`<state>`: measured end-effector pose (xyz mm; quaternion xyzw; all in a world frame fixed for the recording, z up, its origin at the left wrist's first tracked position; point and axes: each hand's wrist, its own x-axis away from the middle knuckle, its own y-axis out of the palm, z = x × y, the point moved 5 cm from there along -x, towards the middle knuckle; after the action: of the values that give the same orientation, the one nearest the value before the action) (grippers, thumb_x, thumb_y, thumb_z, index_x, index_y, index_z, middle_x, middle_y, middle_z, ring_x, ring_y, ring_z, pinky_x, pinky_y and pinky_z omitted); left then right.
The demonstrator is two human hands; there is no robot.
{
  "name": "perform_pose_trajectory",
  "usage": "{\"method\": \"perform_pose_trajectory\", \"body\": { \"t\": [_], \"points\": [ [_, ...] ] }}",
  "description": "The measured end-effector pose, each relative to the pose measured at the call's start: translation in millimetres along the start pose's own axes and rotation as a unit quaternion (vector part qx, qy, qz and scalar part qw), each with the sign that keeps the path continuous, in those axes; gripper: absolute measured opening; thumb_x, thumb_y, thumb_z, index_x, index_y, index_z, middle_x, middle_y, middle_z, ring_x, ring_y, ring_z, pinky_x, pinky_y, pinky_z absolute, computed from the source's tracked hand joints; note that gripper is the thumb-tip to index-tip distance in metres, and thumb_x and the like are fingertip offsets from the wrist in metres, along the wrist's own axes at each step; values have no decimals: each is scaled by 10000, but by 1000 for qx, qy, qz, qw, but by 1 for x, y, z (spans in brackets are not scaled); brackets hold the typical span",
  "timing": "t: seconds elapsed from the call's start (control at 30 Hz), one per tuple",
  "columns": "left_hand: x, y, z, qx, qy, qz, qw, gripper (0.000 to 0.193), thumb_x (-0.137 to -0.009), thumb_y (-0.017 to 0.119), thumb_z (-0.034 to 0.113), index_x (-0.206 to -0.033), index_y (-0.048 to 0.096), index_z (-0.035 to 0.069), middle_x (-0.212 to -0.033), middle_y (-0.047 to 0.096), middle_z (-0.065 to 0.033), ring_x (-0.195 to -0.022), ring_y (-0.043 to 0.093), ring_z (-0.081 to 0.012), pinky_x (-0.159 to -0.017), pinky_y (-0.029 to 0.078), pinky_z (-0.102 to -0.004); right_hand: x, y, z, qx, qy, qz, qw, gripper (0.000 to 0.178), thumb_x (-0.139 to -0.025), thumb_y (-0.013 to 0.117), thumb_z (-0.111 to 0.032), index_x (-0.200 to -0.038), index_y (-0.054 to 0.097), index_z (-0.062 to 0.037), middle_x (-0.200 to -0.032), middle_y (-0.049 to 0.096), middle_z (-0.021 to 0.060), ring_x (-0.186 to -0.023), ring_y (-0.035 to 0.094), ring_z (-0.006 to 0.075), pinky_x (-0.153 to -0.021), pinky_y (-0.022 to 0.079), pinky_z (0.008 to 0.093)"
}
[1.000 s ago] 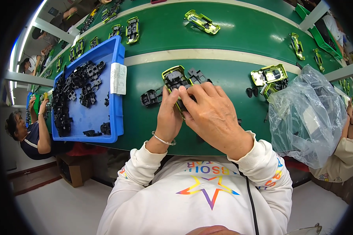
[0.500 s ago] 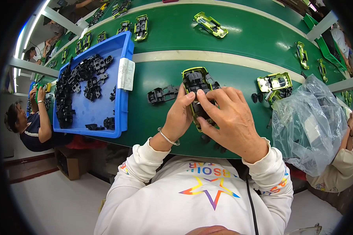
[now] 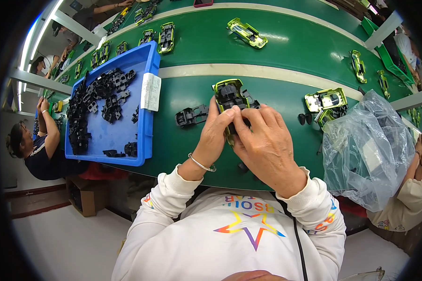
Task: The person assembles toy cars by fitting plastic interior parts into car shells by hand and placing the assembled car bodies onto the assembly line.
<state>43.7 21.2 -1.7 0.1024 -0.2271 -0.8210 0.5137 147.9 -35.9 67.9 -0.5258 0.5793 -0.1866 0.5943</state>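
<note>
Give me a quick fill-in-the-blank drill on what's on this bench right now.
1. Both hands, the left hand and right hand, hold a lime-green and black toy ____.
2. The loose black parts lie in a ____ tray.
3. The clear plastic bag sits to the person's ____.

Missing words: car; blue; right

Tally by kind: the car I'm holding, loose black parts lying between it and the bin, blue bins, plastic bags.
Toy car, held by left hand and right hand: 1
Loose black part: 1
Blue bin: 1
Clear plastic bag: 1
Total: 4
</note>
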Motion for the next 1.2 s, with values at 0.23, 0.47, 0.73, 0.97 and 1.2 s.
{"method": "perform_pose_trajectory", "body": {
  "t": [0.23, 0.47, 0.73, 0.97, 1.2],
  "points": [
    [0, -9, -2, 83, -36, 14, 996, 438, -950, 491, 133, -1369, 401, 45, -1205, 570, -89, -1099, 591, -193, -968, 489, -338, -4, -7, 10, -106, 52, -46, 992, 406, -809, 711, -119, -1206, 654, -58, -1178, 582, 100, -1101, 538, 300, -1017, 373, 443],
    [-19, -15, 28, 27, 7, -37, 999, 499, -927, 504, 115, -1391, 376, -17, -1348, 538, -221, -1044, 673, -372, -881, 587, -464, -3, -19, 82, -509, 139, 29, 849, 275, -926, 612, -34, -1188, 695, -44, -1181, 627, 82, -1063, 610, 174, -908, 490, 288],
    [-54, -47, 40, 20, 43, 3, 999, 489, -991, 448, 129, -1430, 368, -70, -1405, 505, -246, -1130, 636, -379, -906, 582, -403, 38, -7, 95, -157, 137, -58, 976, 169, -876, 650, -31, -1044, 672, -24, -1024, 628, 101, -937, 647, 284, -778, 529, 362],
    [-42, -36, 30, 31, 5, -18, 999, 525, -989, 485, 118, -1466, 329, -36, -1445, 470, -242, -1239, 563, -422, -980, 542, -413, 78, -36, 109, 0, 242, -87, 966, 191, -883, 616, -19, -1071, 643, -37, -952, 624, 126, -866, 651, 330, -724, 533, 407],
    [-35, -14, 20, 26, -16, -53, 998, 555, -948, 565, 88, -1446, 354, -31, -1419, 490, -219, -1209, 593, -402, -958, 565, -425, 70, 0, 119, 117, 153, -63, 979, 252, -849, 565, -3, -1085, 642, -49, -1005, 619, 134, -901, 653, 323, -728, 540, 408]
  ]
}}
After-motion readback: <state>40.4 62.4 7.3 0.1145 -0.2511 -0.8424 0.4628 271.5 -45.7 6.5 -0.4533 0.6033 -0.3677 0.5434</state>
